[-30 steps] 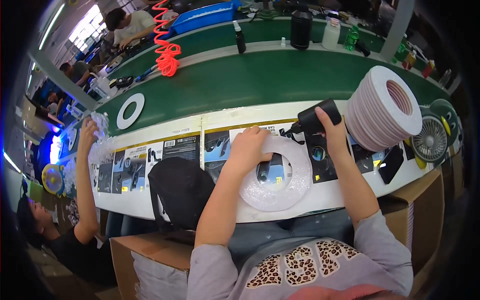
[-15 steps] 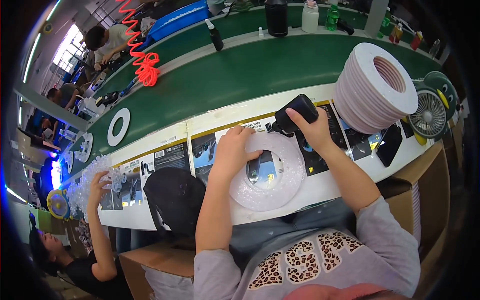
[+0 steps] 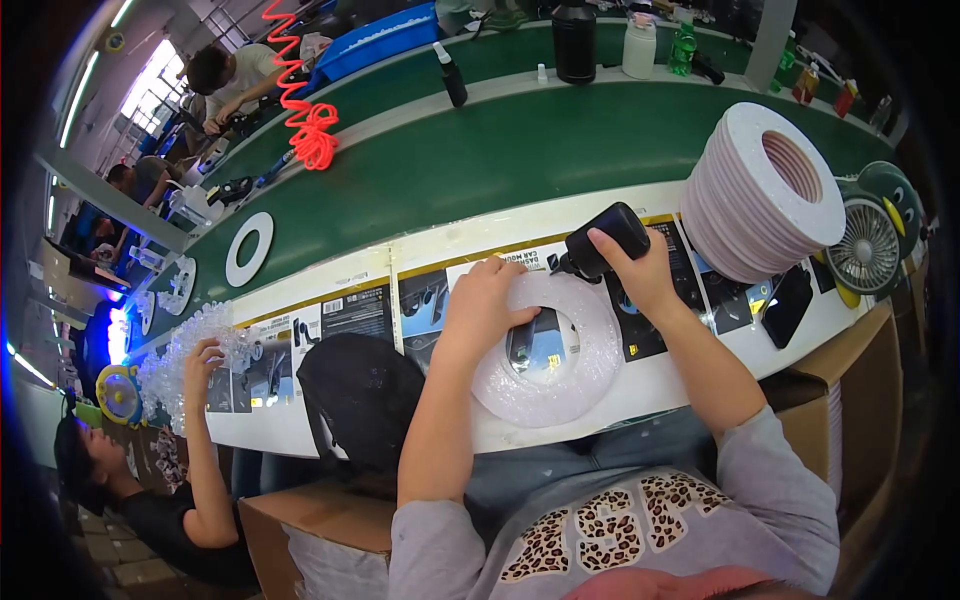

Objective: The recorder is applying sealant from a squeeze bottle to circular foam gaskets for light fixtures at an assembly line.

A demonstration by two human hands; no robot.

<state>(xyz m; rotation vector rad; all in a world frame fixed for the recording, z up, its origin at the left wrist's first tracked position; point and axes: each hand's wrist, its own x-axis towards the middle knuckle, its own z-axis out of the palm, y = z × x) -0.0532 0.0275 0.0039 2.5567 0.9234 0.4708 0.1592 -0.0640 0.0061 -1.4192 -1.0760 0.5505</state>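
A flat, glittery white ring (image 3: 598,362) lies on the white work surface in front of me. My left hand (image 3: 487,305) grips its upper left side, fingers over the outer edge and thumb reaching into the centre hole. In my right hand (image 3: 643,275) is a black squeeze bottle (image 3: 613,238), tilted so its nozzle points down-left at the ring's far rim. Whether the tip touches the ring, or anything flows out, I cannot tell. Just right of my right hand stands a tall stack of similar white rings (image 3: 735,200).
Right of the stack are a small green fan (image 3: 865,245) and a dark phone (image 3: 788,305). A black cap-like item (image 3: 362,395) sits left of my forearm. Beyond it, a co-worker's hand (image 3: 203,362) touches clear plastic pieces (image 3: 165,385). Another white ring (image 3: 249,250) lies on the green belt (image 3: 430,170).
The whole view has shifted slightly, so things appear lower and further right. My hands keep nearly the same places on the ring and the bottle.
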